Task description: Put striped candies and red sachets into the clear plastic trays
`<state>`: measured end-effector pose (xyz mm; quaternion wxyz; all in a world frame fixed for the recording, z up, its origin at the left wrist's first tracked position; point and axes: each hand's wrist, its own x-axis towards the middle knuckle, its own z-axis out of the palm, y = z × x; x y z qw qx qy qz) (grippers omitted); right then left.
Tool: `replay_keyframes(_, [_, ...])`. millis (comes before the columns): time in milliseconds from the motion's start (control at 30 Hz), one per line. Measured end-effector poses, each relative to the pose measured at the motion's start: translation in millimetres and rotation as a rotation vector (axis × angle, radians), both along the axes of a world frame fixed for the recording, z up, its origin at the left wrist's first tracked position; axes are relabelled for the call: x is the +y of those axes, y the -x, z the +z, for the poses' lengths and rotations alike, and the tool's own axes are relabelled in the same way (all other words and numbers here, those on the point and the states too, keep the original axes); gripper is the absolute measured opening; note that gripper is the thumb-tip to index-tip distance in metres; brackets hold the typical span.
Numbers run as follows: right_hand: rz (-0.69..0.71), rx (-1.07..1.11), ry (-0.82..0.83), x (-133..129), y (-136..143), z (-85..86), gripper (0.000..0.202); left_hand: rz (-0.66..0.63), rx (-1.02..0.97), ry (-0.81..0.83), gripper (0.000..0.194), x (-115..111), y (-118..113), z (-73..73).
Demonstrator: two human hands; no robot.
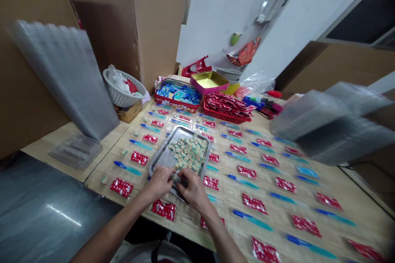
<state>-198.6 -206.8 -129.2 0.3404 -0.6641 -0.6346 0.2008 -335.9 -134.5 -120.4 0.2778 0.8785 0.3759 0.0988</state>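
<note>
Basically both hands meet at the near end of the metal tray (160,158), which sits on the table (364,213) among rows of clear blister trays. Left hand (160,183) curls narrow over the tray's near rim, fingertips down on the small pieces. Right hand (194,189) is bent in the same way, just beside it, fingers pinched close around a few of the little blocks (188,152); whether either truly grips one, cannot tell (motion blur).

Blocks: small, squarish, pale tan and green, heaped loose in the shallow tray, probably so they are easy to pick singly. The tray is dull grey steel with rounded corners and is parked in the middle of the layout, within reach of every row.

Around it each clear pocket holds a red sachet (138,158) (glossy foil, flat, rectangular) and a blue pen-like stick (126,167), laid in neat lines, likely for filling in order. Further back: a red tin of blue packets (179,94), a red tray of sachets (226,107), a white plastic basket (121,88). A ribbed clear plastic stack (68,78) leans on the cardboard at left.
</note>
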Motion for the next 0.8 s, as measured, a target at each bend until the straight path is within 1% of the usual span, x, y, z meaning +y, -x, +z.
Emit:
replay_keyframes(200, [-0.005,-0.038,-0.029,4,2,-8.4,0.017,-0.04,-0.01,0.021,0.022,0,-2,1.8])
replay_keyframes(400, [-0.021,0.009,-0.022,6,-4,-12.6,0.018,-0.048,0.006,0.017,0.018,2,-5,3.3])
replay_keyframes(500, [-0.027,0.008,-0.009,6,-5,-11.0,0.021,-0.084,0.01,-0.008,0.019,3,-5,3.6])
replay_keyframes(700, [0.014,-0.051,-0.013,6,-4,-4.7,0.022,-0.126,0.016,-0.013,0.026,5,-5,-5.5])
replay_keyframes(800, [0.05,-0.063,-0.029,7,-4,-1.4,0.022,-0.115,0.008,-0.002,0.025,7,-4,-1.5])
